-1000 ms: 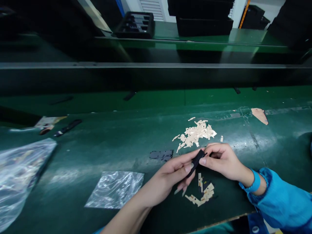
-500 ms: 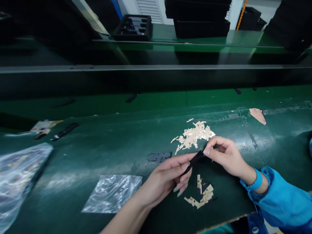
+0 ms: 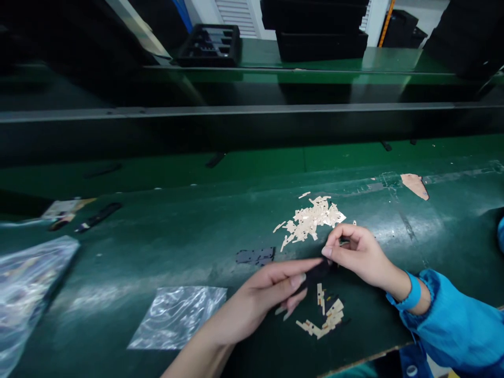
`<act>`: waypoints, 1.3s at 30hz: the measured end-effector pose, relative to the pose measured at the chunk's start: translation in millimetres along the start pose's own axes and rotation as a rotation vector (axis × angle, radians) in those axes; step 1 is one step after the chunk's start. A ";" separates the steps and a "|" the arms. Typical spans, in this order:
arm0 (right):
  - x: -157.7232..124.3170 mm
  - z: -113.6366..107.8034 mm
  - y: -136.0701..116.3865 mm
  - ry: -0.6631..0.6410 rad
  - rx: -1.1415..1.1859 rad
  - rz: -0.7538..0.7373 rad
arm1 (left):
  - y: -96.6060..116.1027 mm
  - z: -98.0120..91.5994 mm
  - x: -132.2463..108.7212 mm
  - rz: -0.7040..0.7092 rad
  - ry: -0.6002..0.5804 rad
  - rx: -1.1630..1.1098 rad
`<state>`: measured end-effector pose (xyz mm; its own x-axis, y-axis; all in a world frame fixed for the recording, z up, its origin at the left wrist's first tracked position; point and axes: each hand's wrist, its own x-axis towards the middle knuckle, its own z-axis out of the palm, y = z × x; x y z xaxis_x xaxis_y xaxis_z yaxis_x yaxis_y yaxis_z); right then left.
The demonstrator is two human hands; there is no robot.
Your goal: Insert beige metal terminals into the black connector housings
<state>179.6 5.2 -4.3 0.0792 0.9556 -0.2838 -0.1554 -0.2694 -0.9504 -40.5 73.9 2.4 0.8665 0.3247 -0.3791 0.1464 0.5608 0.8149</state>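
Between the thumb and fingers of my left hand [image 3: 263,296] is a slim black part [image 3: 318,271], its far end turned toward my other hand. My right hand [image 3: 360,257] is closed in a pinch at that end, thumb against forefinger. Whatever sits in this pinch is too small or hidden to name. Just beyond the hands lies a loose pile of small pale flat pieces [image 3: 315,218]. Nearer to me, below the black part, is a smaller group of pale strips [image 3: 333,317] with dark bits among them. A dark flat piece with small holes [image 3: 255,255] rests left of the pile.
A clear plastic bag [image 3: 181,315] lies left of my forearm, and a larger filled bag [image 3: 35,283] at the left edge. Behind it is a dark slender tool [image 3: 98,217]. A tan scrap [image 3: 415,186] lies at right. Black trays [image 3: 323,44] stand on the shelf behind.
The black part has turned in my left hand and now shows less clearly. My right hand has shifted slightly left and down, still pinching at its end. The view has moved a little.
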 end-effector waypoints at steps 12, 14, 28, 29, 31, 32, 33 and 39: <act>-7.6 1.0 -3.6 0.041 -0.258 -0.113 | 1.5 7.6 -3.0 0.214 0.285 0.567; -5.7 1.8 -0.8 0.053 -0.290 -0.125 | 1.0 9.9 -2.1 0.237 0.307 0.640; 9.1 -23.6 -21.4 -0.186 -0.935 -0.658 | 4.6 3.2 10.0 0.088 0.391 0.543; 18.2 -29.8 -27.6 -0.147 -1.018 -0.647 | 4.9 0.6 12.7 0.100 0.470 0.586; 44.7 -47.4 -39.9 0.082 -1.172 -0.603 | 5.4 -3.8 17.6 0.145 0.628 0.676; 60.8 -57.8 -45.2 0.236 -1.217 -0.540 | 5.5 -5.6 19.4 0.168 0.673 0.713; 77.0 -68.2 -49.3 0.375 -1.231 -0.464 | 5.4 -7.0 20.7 0.187 0.688 0.745; 95.8 -81.3 -44.7 0.499 -1.314 -0.375 | 3.9 -3.8 16.2 0.269 0.547 1.032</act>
<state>274.1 99.1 0.6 0.2817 0.9266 0.2490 0.9248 -0.1931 -0.3278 -27.8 84.3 -2.2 0.6470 0.7588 -0.0749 0.5216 -0.3688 0.7694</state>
